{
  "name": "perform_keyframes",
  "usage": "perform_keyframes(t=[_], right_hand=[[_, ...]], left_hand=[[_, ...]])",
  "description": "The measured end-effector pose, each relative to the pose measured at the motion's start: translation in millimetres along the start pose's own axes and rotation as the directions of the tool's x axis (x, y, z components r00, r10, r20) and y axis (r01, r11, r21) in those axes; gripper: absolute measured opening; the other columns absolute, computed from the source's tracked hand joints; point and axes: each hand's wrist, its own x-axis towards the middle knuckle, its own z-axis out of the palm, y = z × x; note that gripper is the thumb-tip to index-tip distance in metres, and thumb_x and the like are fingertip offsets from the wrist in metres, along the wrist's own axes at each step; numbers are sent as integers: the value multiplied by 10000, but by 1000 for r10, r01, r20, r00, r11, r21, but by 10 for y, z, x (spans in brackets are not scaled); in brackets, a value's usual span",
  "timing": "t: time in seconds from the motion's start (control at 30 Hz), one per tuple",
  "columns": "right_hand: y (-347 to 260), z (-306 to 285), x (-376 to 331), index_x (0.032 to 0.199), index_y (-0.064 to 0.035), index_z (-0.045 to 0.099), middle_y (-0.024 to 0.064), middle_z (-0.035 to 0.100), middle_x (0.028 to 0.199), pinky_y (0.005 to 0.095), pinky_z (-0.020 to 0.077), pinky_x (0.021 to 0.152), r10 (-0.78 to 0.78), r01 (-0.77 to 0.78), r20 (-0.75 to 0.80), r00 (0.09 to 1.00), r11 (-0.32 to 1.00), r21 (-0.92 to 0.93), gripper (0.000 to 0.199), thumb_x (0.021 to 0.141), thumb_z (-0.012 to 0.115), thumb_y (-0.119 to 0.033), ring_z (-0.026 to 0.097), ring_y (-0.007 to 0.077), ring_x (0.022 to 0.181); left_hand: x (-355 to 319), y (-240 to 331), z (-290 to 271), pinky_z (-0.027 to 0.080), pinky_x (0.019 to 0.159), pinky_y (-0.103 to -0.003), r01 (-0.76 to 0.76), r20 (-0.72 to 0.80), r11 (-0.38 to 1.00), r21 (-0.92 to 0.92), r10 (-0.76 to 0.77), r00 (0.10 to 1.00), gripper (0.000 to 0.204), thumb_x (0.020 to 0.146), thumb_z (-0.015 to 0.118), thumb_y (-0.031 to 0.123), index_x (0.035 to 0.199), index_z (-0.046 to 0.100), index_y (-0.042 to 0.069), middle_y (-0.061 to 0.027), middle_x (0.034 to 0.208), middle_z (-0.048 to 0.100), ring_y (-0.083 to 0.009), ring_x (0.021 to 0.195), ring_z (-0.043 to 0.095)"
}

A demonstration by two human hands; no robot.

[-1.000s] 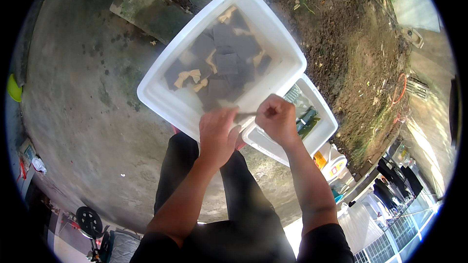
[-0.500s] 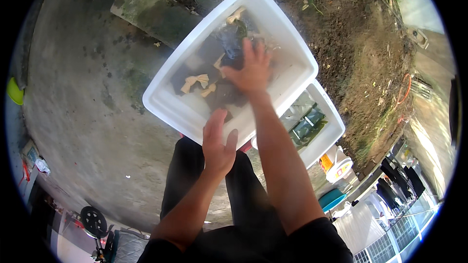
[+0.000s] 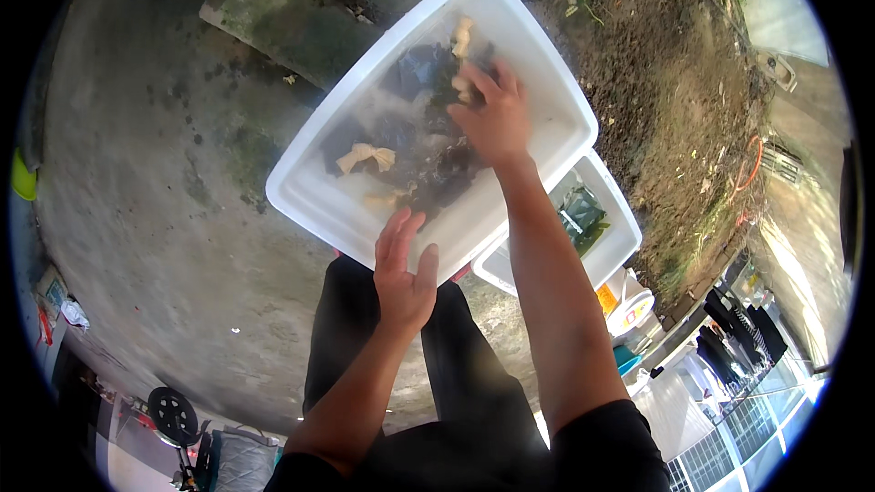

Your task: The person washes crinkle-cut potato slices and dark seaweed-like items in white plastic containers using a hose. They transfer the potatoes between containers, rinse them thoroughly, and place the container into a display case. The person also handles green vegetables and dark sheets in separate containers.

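Observation:
A large white plastic tub (image 3: 321, 107) holds cloudy water with dark matter below the surface. Pale tan, bow-shaped pieces lie in it, one tan piece (image 3: 366, 158) at the left and another (image 3: 462, 37) at the far end. My right hand (image 3: 497, 114) is over the tub's right half, its fingers bent and apart, close to a small tan piece (image 3: 463, 87). I cannot see whether the fingertips touch it. At the near edge, my left hand (image 3: 404, 287) is spread open with nothing in it, its fingertips reaching over the rim beside a blurred tan lump (image 3: 388, 199).
A smaller white tub (image 3: 623, 230) with dark green leaf-like pieces adjoins the large one at the right. Behind it stands a white bucket (image 3: 629, 305). A concrete slab (image 3: 283, 23) lies at the far left, bare soil (image 3: 656, 100) to the right.
My right hand has moved right and slightly nearer inside the tub. The tan pieces have shifted in the stirred water. My left hand has stayed almost in place.

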Motion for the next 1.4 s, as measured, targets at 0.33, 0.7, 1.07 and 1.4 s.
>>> perform_keyframes(t=[0.33, 0.7, 1.07, 1.4], right_hand=[[26, 263, -416, 1058, -174, 607, 119, 564, 1110, 415, 447, 864, 96, -176, 355, 930, 964, 200, 396, 673, 693, -144, 458, 367, 1093], [-330, 363, -827, 1236, -220, 494, 193, 340, 1347, 420, 487, 825, 133, -68, 373, 918, 981, -182, 556, 717, 684, -160, 377, 446, 1169], [-97, -9, -84, 1212, -205, 517, 129, 432, 1286, 421, 458, 851, 80, -82, -25, 997, 991, -105, 578, 675, 728, -232, 430, 340, 1141], [-190, 228, -456, 910, -134, 611, 115, 587, 941, 392, 476, 733, 162, -215, 255, 953, 957, 196, 237, 686, 688, -153, 524, 328, 959]], left_hand=[[9, -21, 28, 398, 897, -371, -2, 94, 1000, -5, 2, 996, 338, 851, 581, 124, 1183, 533, 77, -99, 1320, 430, -232, 1195, 434], [10, -27, 19, 402, 941, -359, 34, 32, 998, -54, -32, 999, 352, 775, 588, 41, 1126, 564, 62, -149, 1243, 493, -297, 1127, 494], [-48, -86, -8, 438, 840, -365, 69, 72, 995, -72, -64, 995, 350, 785, 589, 54, 1134, 565, 66, -102, 1291, 464, -237, 1145, 484], [-104, -135, 84, 414, 897, -320, 90, 165, 993, -73, -77, 983, 363, 833, 554, 30, 1193, 502, 29, -103, 1311, 446, -200, 1138, 465]])
